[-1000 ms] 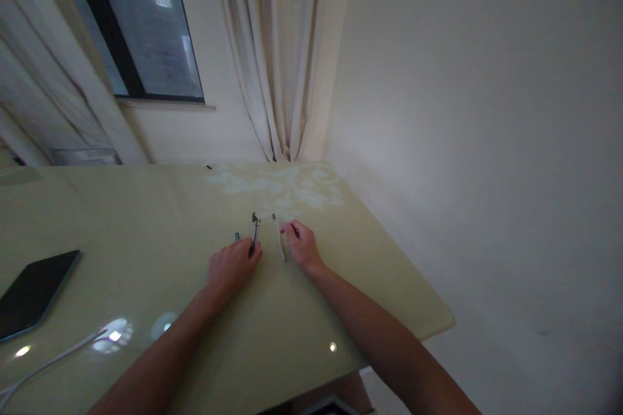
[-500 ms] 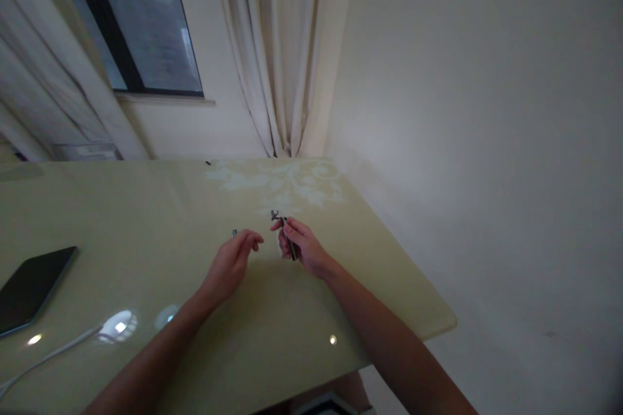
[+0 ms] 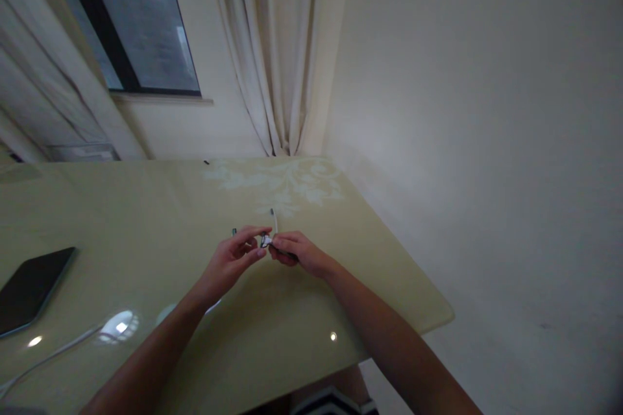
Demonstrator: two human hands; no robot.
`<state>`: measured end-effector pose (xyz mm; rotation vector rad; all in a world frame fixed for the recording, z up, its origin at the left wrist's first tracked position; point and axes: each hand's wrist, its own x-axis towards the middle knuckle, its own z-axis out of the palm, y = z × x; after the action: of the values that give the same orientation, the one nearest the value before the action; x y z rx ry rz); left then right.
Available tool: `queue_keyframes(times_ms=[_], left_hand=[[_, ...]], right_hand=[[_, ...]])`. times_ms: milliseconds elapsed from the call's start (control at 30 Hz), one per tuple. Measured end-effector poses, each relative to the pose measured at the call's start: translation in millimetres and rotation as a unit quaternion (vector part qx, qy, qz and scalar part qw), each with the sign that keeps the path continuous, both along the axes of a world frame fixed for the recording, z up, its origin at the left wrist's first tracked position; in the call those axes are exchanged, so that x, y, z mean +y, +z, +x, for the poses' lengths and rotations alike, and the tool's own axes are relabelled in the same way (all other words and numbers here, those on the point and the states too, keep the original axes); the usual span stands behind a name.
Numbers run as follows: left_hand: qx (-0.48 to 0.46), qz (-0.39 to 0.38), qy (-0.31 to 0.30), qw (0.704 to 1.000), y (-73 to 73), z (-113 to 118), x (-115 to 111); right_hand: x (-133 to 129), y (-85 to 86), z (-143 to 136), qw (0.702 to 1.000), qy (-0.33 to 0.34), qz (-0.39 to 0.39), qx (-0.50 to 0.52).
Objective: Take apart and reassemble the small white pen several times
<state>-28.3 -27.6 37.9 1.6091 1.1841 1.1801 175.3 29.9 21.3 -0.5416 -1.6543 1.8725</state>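
My left hand (image 3: 236, 254) has its thumb and index finger closed about a small white and dark piece (image 3: 266, 240) with a shiny edge; its exact kind is too small to make out. My right hand (image 3: 299, 251) grips a slim dark stick (image 3: 288, 253), mostly hidden by the fingers, and its fingertips meet the small piece from the right. A thin white strand with a dark tip (image 3: 273, 217) sticks up beyond the right fingers; where it joins is hidden. Just behind the left hand lies a small dark object (image 3: 234, 231), partly covered.
On the glossy pale-green table (image 3: 389, 285), a dark flat tablet-like device (image 3: 34, 288) lies at the left, with a white cable (image 3: 58, 351) in front of it. A tiny dark bit (image 3: 206, 162) sits near the back edge. Curtains (image 3: 277, 45) and a wall bound the table.
My left hand has moved right to meet the right hand and now pinches the small piece. The dark stick has tilted flatter in my right hand, and the white strand now shows above it.
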Motion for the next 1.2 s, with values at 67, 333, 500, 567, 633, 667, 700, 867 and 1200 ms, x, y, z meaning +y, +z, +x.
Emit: queue_keyframes(times_ms=[67,333,500,567,633,667,700,867,1200], left_hand=[[-0.001,0.001,-0.01,1.0,-0.3,0,0],[0.02,0.032,0.057,0.998,-7.8,-3,2],[0.13,0.08,0.093,0.984,-11.7,8,22],[0.202,0.101,0.05,0.973,-11.9,24,39],[0.276,0.104,0.001,0.956,-11.0,46,59],[0.311,0.095,-0.014,0.946,-10.5,59,70],[0.344,0.081,-0.022,0.935,-10.1,72,82],[0.388,0.019,-0.012,0.922,-16.2,123,133],[0.356,-0.028,0.004,0.934,-27.7,135,141]], right_hand=[[0,0.5,1,1.0,-0.006,0.002,-0.001],[3,-2.8,-2,1.0,-0.021,0.012,0.02],[25,0.3,8,0.977,-0.192,-0.026,0.086],[36,3.7,17,0.951,-0.27,-0.049,0.142],[46,6.5,29,0.92,-0.333,-0.069,0.194],[50,7.4,35,0.906,-0.357,-0.078,0.213],[54,7.8,40,0.894,-0.376,-0.086,0.229],[62,4.0,53,0.857,-0.429,-0.123,0.259],[61,2.4,49,0.852,-0.438,-0.121,0.26]])
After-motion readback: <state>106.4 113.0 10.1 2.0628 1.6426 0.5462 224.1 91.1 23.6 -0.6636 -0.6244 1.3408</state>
